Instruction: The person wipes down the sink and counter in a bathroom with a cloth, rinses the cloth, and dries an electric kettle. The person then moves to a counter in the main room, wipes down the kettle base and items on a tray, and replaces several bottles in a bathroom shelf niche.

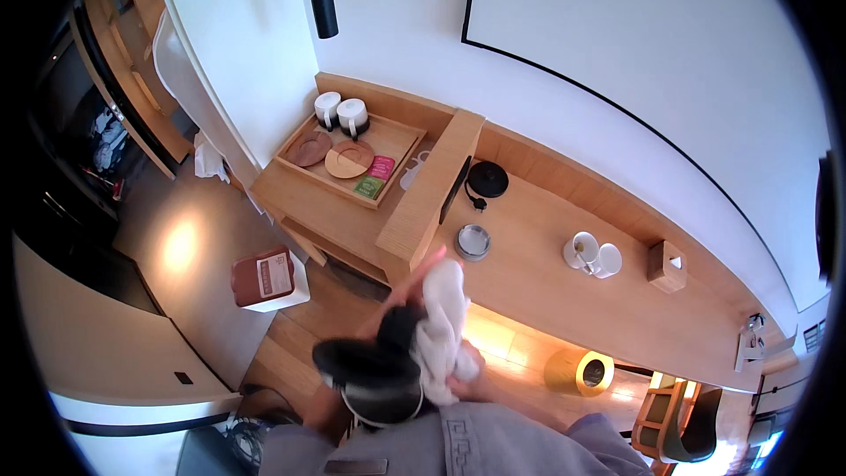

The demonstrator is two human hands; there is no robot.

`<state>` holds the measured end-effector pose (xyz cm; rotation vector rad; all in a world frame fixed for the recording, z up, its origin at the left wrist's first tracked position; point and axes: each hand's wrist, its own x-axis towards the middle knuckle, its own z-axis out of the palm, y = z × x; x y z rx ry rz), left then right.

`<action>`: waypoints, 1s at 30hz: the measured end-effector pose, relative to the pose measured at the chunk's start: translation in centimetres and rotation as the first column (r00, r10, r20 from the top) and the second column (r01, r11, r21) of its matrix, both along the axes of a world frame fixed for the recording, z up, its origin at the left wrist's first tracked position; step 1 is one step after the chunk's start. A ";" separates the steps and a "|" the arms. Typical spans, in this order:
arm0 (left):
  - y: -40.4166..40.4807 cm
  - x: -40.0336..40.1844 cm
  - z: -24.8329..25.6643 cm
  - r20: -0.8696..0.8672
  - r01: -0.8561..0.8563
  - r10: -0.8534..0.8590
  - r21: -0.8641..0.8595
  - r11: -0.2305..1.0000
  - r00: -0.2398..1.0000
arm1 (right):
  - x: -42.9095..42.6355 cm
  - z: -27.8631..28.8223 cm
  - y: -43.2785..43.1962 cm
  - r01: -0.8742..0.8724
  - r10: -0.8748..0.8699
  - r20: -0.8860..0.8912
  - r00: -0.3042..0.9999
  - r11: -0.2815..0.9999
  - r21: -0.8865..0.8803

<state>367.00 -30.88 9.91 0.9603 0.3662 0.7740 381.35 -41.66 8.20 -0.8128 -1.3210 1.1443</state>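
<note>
Close to my chest is a black electric kettle (373, 380), tilted and blurred, its dark round end towards the left. My left hand (396, 297) is around the kettle by its black handle, with the fingers stretching up behind a cloth. That white cloth (439, 324) hangs bunched against the kettle's right side. My right hand (468, 363) grips the cloth's lower part; some of its fingers are hidden in the folds. Beyond both hands, a black kettle base (488, 178) with a plug and short cord lies on the desk (522, 258).
A glass ashtray (473, 241), two white mugs (581, 251) and a wooden tissue box (667, 266) stand on the desk. Left of a wooden divider (433, 192), a tray (307, 178) holds cups and coasters. A lidded bin (271, 281) and a yellow bin (575, 372) are below.
</note>
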 end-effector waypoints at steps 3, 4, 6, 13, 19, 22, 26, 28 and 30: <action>-1.5 0.3 1.5 -0.042 0.028 -0.022 0.167 0.986 0.999 | 2.9 -0.8 -1.3 -0.008 0.013 0.050 0.999 0.995 -0.099; -2.2 0.3 2.3 -0.071 0.026 -0.009 0.239 0.971 0.997 | 2.3 -0.1 -0.9 0.039 -0.101 -0.251 0.963 0.970 -0.239; -3.1 -0.4 2.1 -0.132 0.023 -0.008 0.117 0.993 0.991 | 0.9 6.4 1.7 0.215 -0.259 0.137 0.956 0.938 0.271; -3.6 -3.2 -4.1 -0.328 0.022 0.013 0.103 0.994 0.944 | -0.5 1.8 4.3 0.164 -0.152 0.073 0.986 0.963 -0.212; -3.3 -0.6 -0.5 -0.169 -0.478 0.644 0.537 0.695 0.746 | -0.8 -3.6 3.1 -0.026 -0.005 -0.050 0.999 0.802 -0.596; -2.8 -2.9 -0.4 -0.286 -0.168 0.304 0.416 0.894 0.909 | -1.3 -5.3 3.8 -0.412 0.134 -0.455 0.880 0.692 -0.593; -2.1 -3.4 -1.7 -0.073 -0.563 0.796 0.668 0.486 0.601 | -2.5 -5.0 1.7 -0.496 0.197 -0.493 0.847 0.627 -0.601; -1.8 -4.9 -0.7 -0.095 -0.700 0.856 0.534 0.475 0.508 | -2.8 -4.5 1.3 -0.475 0.202 -0.466 0.861 0.648 -0.596; -1.1 -7.7 -0.3 -0.265 -0.736 0.848 0.422 0.530 0.458 | -3.0 -4.2 0.8 -0.445 0.200 -0.432 0.880 0.666 -0.599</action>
